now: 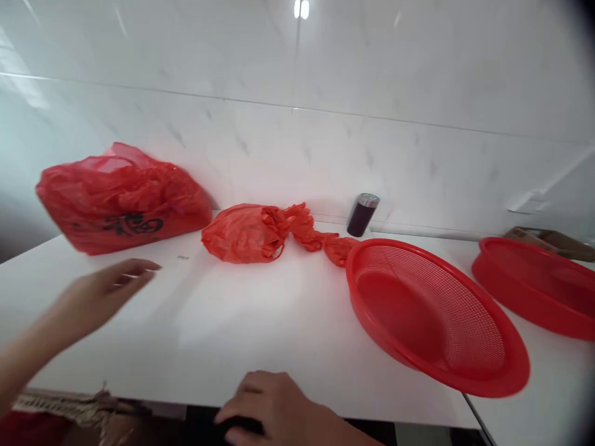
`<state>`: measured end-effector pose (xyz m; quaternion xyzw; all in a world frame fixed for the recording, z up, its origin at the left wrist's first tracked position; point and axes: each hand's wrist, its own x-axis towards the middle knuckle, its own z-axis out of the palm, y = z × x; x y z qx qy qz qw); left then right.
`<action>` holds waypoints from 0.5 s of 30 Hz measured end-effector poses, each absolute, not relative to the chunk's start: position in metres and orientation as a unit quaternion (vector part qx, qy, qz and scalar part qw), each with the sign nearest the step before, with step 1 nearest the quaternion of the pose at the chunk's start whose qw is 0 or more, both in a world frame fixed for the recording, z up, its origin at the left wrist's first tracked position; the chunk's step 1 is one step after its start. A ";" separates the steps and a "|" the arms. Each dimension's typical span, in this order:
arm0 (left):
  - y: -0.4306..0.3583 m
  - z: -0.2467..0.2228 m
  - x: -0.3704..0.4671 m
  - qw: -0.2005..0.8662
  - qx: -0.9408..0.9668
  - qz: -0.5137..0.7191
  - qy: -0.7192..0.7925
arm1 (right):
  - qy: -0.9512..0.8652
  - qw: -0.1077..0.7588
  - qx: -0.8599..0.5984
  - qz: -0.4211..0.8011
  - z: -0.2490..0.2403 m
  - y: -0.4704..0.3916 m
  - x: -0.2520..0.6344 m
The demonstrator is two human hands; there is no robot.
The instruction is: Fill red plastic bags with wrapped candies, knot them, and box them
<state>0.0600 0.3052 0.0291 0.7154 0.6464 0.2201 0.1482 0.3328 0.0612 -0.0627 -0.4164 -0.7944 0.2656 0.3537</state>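
Over the left part of the white table, my left hand (109, 290) reaches out with nothing in it. Its fingers are stretched, with a gap between them and the thumb. Behind it is a large red plastic bag (134, 210) with black lettering, not touched by the hand. My right hand (279, 402) is low at the table's front edge, its fingers curled around a black object (239, 425). Most of that object is hidden, so I cannot make out its kind. A smaller, full red plastic bag (242, 234) lies in the middle of the table.
A large red mesh basket (409, 322) lies tilted on the right, and another red basket (534, 291) stands beyond it. Crumpled red bags (309, 232) and a dark cylinder with a silver top (362, 217) are by the tiled wall (279, 142). A brown carton (553, 241) sits far right.
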 end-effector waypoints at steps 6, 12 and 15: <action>0.272 0.007 0.240 0.278 0.863 0.128 0.401 | -0.567 0.454 -0.652 0.217 -0.088 -0.013 0.455; 0.250 -0.013 0.351 0.275 0.893 0.160 0.317 | -0.358 0.520 -0.759 0.162 -0.109 -0.043 0.515; 0.253 -0.013 0.365 0.206 0.875 0.264 0.349 | -0.371 0.509 -0.753 0.190 -0.116 -0.038 0.519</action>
